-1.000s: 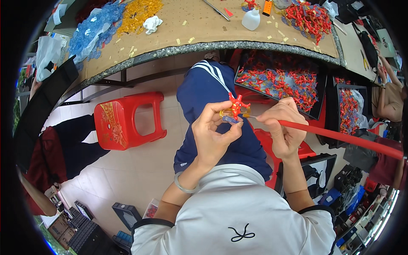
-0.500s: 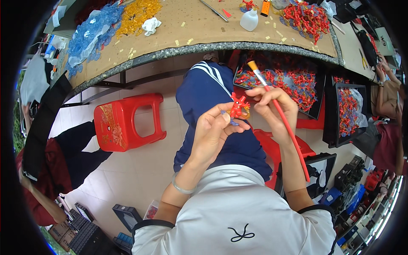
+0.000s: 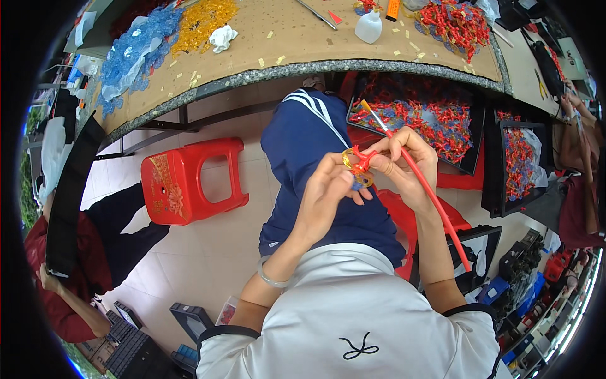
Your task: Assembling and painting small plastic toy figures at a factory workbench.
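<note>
Over my lap, my left hand [image 3: 323, 199] pinches a small plastic piece [image 3: 360, 167] between thumb and fingers. The piece is red, with see-through yellow and blue ring-like parts. The fingertips of my right hand [image 3: 415, 169] meet the red part from the other side. A paintbrush [image 3: 437, 205] with a long red handle also rests in my right hand, held across the fingers. Its yellowish bristles point up and left, away from the piece. My fingers hide part of the small piece.
Ahead is a worktable [image 3: 297, 47] with blue pieces [image 3: 136, 54], yellow pieces [image 3: 205, 22], assembled red ones [image 3: 451, 28] and a white bottle [image 3: 368, 27]. Black trays [image 3: 476, 155] of pieces sit below it. A red stool [image 3: 189, 180] stands left; a person [image 3: 76, 278] is beyond.
The small piece has turned in my left hand, its yellow ring now facing up-left. My right fingertips have come in onto it, and the brush tip has swung left and down.
</note>
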